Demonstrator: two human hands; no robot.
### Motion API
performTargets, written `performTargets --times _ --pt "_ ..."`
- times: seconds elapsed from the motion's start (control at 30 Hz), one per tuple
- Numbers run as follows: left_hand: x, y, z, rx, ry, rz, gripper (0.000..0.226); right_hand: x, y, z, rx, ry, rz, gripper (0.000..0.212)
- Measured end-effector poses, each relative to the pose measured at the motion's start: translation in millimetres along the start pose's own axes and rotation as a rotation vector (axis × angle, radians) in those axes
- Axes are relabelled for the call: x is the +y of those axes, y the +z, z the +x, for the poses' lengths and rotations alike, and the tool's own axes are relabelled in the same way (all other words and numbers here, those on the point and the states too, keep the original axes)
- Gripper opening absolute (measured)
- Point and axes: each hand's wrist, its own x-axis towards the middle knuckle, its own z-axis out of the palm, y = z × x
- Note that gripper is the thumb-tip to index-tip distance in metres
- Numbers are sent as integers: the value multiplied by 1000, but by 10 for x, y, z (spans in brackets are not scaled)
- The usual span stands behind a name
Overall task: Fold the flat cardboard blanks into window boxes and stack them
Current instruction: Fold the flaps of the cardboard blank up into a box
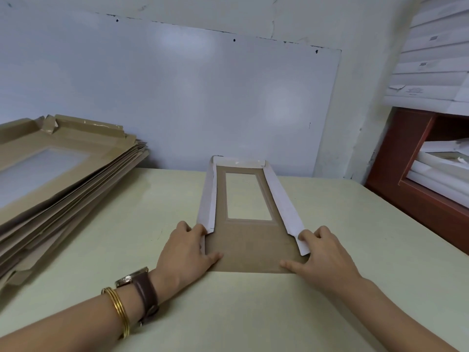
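The blank (245,240) lies lengthwise on the desk (253,313) before me, brown inside up, with 1 rectangular window cut through it. Its 2 long side flaps and far flap stand raised, white outside; the near end lies flat. At my left sits a fanned stack of flat blanks (63,179).

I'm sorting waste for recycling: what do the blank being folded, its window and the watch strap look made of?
Blank: thin cardboard, matte brown inside, white on the turned-up flaps' other face. Window: probably clear film, since the table shows through inside a raised border; possibly just an opening. Watch strap: dark brown, slightly shiny, leather or imitation.
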Motion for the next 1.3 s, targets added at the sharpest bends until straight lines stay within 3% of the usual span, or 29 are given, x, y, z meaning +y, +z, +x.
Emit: performTargets --times 0.4,0.6,0.7,0.93,1.03,1.3 --pt "103 -86 124 -119 182 235 44 140 -83 232 -196 -183 -16 52" --pt "128 -123 198 -168 275 272 40 181 -246 359 -353 -222 24 23" --pt "115 -129 263 -206 324 305 38 193 -293 441 -398 -267 -18 31" --pt "120 -175 426 -309 321 229 52 263 -319 546 -393 -359 -43 43" --pt "141 -222 474 -366 304 254 59 275 -296 577 -387 -363 -36 33" --pt "231 -266 552 -484 258 250 45 288 -264 637 -294 -404 61 7"
